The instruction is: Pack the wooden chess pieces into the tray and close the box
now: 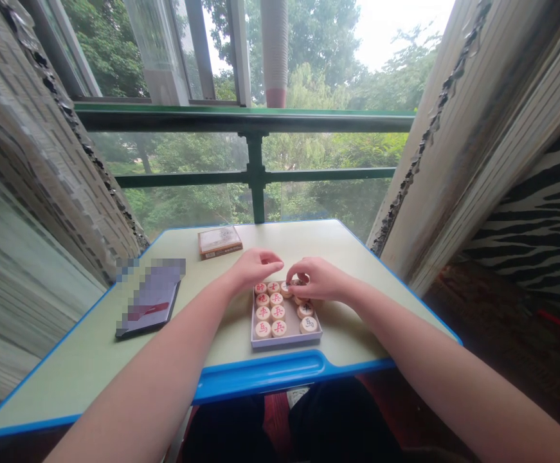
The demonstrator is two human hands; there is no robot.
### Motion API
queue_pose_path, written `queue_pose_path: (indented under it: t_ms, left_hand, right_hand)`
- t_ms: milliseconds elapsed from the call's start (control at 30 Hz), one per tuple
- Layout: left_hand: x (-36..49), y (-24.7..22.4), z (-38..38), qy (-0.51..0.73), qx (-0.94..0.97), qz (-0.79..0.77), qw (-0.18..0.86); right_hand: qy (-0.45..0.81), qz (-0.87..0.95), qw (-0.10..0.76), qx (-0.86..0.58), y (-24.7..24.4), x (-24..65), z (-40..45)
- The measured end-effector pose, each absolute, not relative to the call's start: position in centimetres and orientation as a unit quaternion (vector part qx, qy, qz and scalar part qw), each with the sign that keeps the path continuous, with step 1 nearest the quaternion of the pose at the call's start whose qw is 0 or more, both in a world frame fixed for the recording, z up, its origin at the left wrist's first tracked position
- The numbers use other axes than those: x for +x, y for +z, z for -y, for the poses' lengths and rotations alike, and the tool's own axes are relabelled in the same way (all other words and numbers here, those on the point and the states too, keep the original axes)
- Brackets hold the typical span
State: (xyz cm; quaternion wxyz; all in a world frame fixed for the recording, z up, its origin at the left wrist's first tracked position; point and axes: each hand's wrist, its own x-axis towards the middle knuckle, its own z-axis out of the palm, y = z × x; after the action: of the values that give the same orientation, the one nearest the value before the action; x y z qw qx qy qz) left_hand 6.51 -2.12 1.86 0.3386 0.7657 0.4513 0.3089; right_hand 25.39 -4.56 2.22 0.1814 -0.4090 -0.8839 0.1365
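The right hand (319, 278) sits over the far right corner of a shallow grey tray (286, 339), its fingers curled down and pinched on a round wooden chess piece (295, 283) at the tray's far edge. The left hand (254, 265) hovers just to its left, over the tray's far left corner, fingers bent and thumb meeting the fingertips; whether it actually holds a piece I cannot tell. The two hands almost meet above the far row.

Inside the tray lie the other wooden discs (270, 313), flat and face up, in two neat columns on the left with red characters, and a few more on the right with dark characters, partly hidden beneath the right hand.

The tray rests near the middle of a pale green table (91, 354) with a blue rim, close to its near edge, where a blue moulded groove runs. On the left of the table lies a dark phone (148, 308), well apart from the tray. At the far side lies a small flat box (220, 242).

Beyond the table a green railing (255, 168) crosses a window with trees outside. Woven blinds hang on both sides, and a zebra-striped fabric (540, 225) shows at the right. Both forearms reach in from the near edge, bare and converging on the tray.
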Motion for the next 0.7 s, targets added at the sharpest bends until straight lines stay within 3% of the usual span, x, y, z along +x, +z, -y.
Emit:
queue_pose_path:
  t_ms: [467, 700]
  left_hand:
    - [6.4, 1.8, 2.1, 0.276, 0.788, -0.459, 0.303]
    - [6.3, 1.3, 1.5, 0.28, 0.77, -0.479, 0.315]
  right_hand:
    - [0.124, 0.886, 0.195, -0.402, 3.2, 25.7, 5.0]
    - [0.045, 0.819, 0.223, -0.526, 2.8, 27.2, 3.2]
